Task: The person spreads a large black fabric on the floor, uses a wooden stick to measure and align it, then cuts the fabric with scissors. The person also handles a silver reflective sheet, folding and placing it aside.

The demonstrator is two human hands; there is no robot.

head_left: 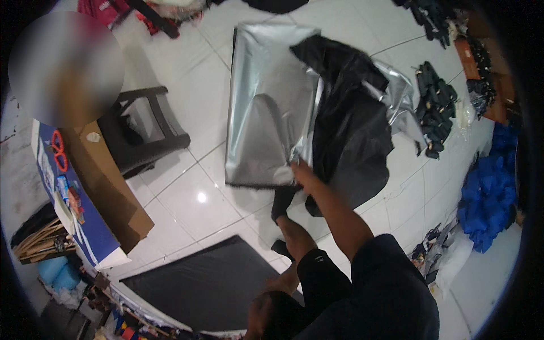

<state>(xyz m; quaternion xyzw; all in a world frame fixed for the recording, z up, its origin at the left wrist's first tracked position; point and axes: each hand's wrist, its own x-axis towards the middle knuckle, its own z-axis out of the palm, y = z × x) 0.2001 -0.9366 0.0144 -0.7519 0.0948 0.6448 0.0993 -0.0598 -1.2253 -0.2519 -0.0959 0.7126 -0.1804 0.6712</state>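
Observation:
A stack of silver coated fabric [266, 68] lies on the tiled floor in front of me, its lower edge dark. My right hand [305, 177] is at its near right corner, fingers pinched on the silver fabric, which puckers there. Beside it on the right spreads a crumpled black sheet [354, 130], with silver showing at its far right side. Low in the picture, my left hand [260, 314] hangs near my leg, smeared and dim, so its fingers cannot be read. A flat dark grey panel [204, 283] lies on the floor near this hand.
A dark stool [153, 147] stands at left beside an open cardboard box [107, 187]. Orange-handled scissors [59, 151] rest on a blue and white surface. Bundled dark pieces [435, 107] and a blue pile [488, 190] lie at right. My black-socked foot [282, 204] is by the stack.

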